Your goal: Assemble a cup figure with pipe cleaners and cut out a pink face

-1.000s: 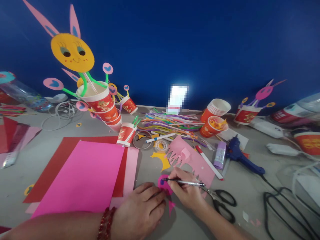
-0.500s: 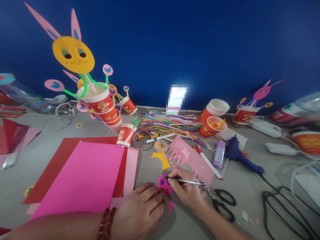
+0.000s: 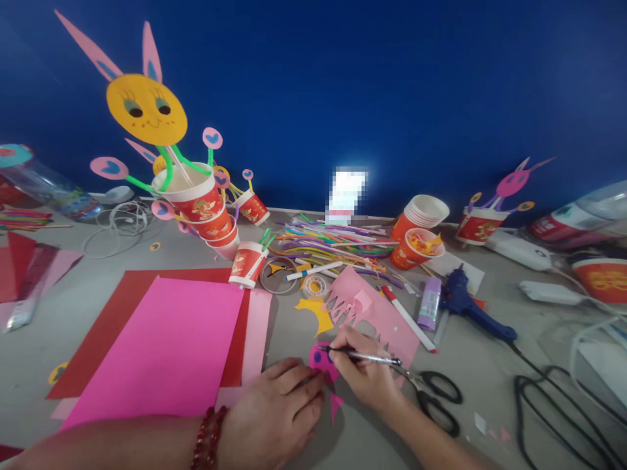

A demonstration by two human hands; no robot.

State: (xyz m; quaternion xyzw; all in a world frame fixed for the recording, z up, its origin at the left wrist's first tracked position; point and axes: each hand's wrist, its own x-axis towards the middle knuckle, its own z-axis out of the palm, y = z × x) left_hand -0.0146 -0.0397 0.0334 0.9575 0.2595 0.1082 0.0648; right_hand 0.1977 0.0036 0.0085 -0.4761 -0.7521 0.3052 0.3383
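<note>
Yellow-orange scraps (image 3: pixel 430 246) inside paper cup (image 3: pixel 404 256)

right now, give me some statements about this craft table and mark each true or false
1. The right hand holds a pen. True.
2. The left hand grips the scissors. False: its fingers are at the small pink disc; the scissors lie beside the right hand.
3. The blue glue gun is right of the purple tube. True.
4. The red sheet covers the bright pink sheet. False: the bright pink sheet is on top.
</note>
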